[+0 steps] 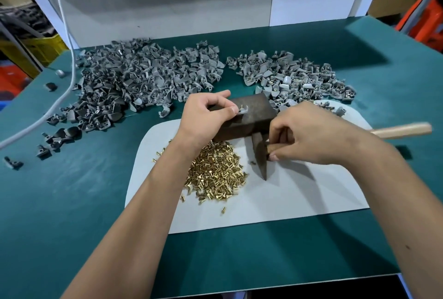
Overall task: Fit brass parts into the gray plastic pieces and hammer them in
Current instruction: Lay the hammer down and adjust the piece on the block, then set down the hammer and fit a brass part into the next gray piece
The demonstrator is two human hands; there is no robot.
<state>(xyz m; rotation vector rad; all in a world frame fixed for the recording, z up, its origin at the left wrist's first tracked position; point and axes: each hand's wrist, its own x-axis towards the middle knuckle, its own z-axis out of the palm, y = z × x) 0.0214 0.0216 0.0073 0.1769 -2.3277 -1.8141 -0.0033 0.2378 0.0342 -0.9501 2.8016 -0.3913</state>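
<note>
Here the left hand (206,116) pinches a gray plastic piece (242,110), brass part (242,107) upright in it, on the metal block (249,116), while the right hand's (309,135) fingers (278,151) curl round the hammer (260,154) above the tabletop (72,202).

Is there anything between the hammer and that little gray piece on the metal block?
Nothing visible. The gray piece with its brass part sits on the block, pinched by the left hand. The right hand grips the hammer beside the block, a clear path above.
</note>
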